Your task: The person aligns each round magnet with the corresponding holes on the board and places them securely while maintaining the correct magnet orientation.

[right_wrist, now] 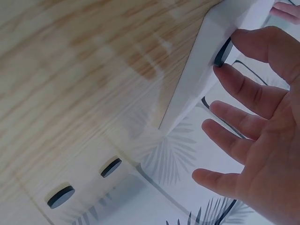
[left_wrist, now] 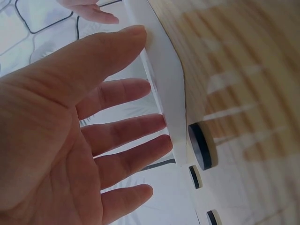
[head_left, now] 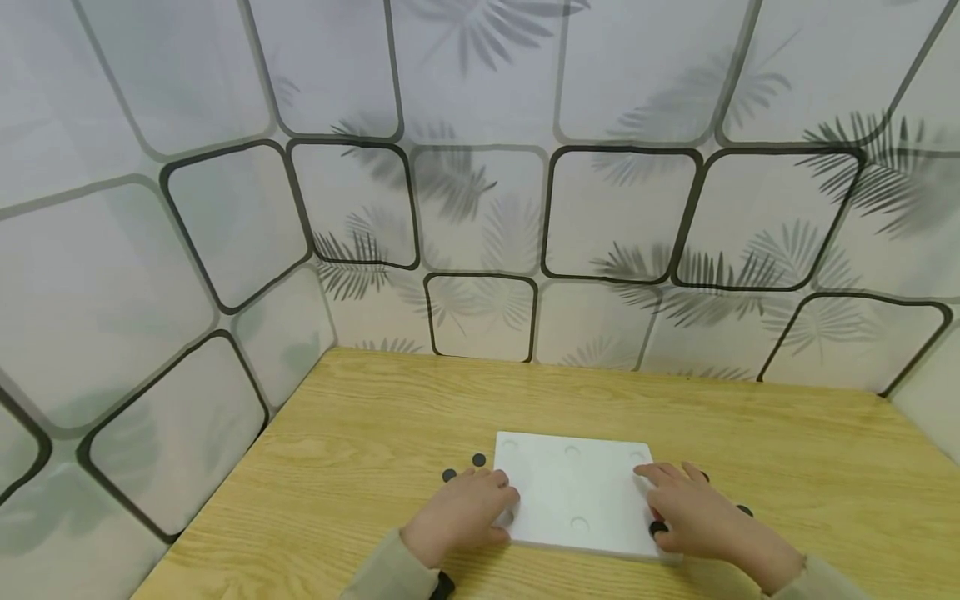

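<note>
A white rectangular board [head_left: 570, 492] with several shallow round recesses lies flat on the table. My left hand [head_left: 471, 507] is at its left side, fingers extended; in the left wrist view the thumb and fingertips [left_wrist: 159, 121] are at the board's edge, with nothing pinched. At the board's near right corner, my right hand [head_left: 693, 517] pinches a black disc [right_wrist: 223, 52] between thumb and index finger, the other fingers spread. Whether that disc sits in a recess cannot be told. A loose black disc [left_wrist: 202, 145] is close to the left hand's fingers.
On the wooden table [head_left: 390, 417], black discs [head_left: 478, 459] lie left of the board. Two more black discs [right_wrist: 61, 197] lie to its right, partly hidden by my right hand in the head view. Patterned curtain-like walls [head_left: 480, 208] border the table's back and sides.
</note>
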The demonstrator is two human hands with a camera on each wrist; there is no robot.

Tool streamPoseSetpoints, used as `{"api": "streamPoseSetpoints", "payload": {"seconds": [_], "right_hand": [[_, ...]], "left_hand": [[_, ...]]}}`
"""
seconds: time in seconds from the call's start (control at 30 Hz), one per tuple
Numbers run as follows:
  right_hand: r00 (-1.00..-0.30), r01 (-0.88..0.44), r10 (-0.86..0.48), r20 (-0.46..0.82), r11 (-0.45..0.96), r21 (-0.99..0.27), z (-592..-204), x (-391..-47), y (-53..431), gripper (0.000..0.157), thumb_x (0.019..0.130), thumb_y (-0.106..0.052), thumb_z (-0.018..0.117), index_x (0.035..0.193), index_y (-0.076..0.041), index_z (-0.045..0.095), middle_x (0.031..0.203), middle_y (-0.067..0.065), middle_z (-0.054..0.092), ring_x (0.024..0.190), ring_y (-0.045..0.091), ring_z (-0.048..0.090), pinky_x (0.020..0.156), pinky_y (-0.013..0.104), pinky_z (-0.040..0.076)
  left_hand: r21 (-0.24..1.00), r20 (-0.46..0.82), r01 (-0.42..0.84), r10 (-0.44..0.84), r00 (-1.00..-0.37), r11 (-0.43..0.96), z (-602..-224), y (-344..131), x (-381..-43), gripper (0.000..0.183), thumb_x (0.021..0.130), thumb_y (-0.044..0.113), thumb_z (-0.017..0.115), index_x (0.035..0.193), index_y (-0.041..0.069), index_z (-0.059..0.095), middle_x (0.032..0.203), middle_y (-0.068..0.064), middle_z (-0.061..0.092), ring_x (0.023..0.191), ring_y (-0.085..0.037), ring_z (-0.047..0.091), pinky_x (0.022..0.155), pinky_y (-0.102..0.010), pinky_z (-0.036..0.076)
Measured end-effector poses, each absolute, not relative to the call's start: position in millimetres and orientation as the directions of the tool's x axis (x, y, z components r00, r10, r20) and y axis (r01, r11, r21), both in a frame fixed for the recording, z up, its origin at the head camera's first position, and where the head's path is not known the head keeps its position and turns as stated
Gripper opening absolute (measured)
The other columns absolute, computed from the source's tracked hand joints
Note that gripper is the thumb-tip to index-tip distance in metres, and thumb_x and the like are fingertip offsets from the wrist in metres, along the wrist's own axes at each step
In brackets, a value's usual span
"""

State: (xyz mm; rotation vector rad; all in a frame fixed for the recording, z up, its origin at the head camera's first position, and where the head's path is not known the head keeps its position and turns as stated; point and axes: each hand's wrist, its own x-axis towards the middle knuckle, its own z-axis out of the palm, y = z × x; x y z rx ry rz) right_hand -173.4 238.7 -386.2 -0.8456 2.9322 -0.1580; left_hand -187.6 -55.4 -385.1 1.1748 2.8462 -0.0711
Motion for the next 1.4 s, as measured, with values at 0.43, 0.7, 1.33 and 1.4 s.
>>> {"api": "streamPoseSetpoints", "payload": {"seconds": [0.43,0.7,1.33,1.4], "right_hand": [[-0.849,-0.522,-0.527,-0.033,0.847,-0.102,-385.9,-172.3,238.1,0.027,0.059,-0.012,0.069,0.051,-0.02,0.045,0.113,0.015,0.051,0.107,0.036,0.043,0.083,0.068,0.022],[-0.844,-0.53,-0.535,-0.021,0.841,-0.111,-384.7,-170.9,239.1,0.027,0.059,-0.012,0.07,0.053,-0.02,0.045,0.113,0.016,0.051,0.107,0.038,0.043,0.082,0.069,0.022],[-0.85,-0.52,-0.526,-0.027,0.845,-0.126,-384.0,-168.5,242.9,0.027,0.061,-0.014,0.072,0.056,-0.022,0.047,0.116,0.016,0.05,0.108,0.037,0.042,0.081,0.07,0.022],[-0.853,-0.514,-0.521,-0.023,0.848,-0.13,-383.7,-167.8,243.5,0.027,0.06,-0.014,0.072,0.056,-0.022,0.047,0.116,0.016,0.049,0.108,0.038,0.042,0.081,0.07,0.022]], "left_hand": [[-0.022,-0.074,0.705,0.702,-0.709,0.709,-383.9,-55.4,-186.9,0.033,0.072,0.04,0.07,0.096,0.02,0.062,0.087,0.009,0.051,0.075,-0.006,0.046,0.074,-0.025,0.043],[-0.026,-0.075,0.705,0.702,-0.708,0.709,-384.2,-55.5,-187.5,0.033,0.072,0.041,0.069,0.097,0.02,0.062,0.089,0.008,0.052,0.077,-0.006,0.048,0.075,-0.025,0.044],[-0.028,-0.07,0.71,0.707,-0.704,0.704,-384.0,-56.0,-187.4,0.033,0.072,0.041,0.069,0.097,0.02,0.062,0.09,0.008,0.053,0.079,-0.006,0.049,0.077,-0.026,0.044],[-0.032,-0.068,0.711,0.708,-0.702,0.702,-384.2,-56.0,-187.8,0.033,0.072,0.04,0.069,0.097,0.02,0.062,0.089,0.008,0.053,0.078,-0.006,0.049,0.076,-0.026,0.044]]}}
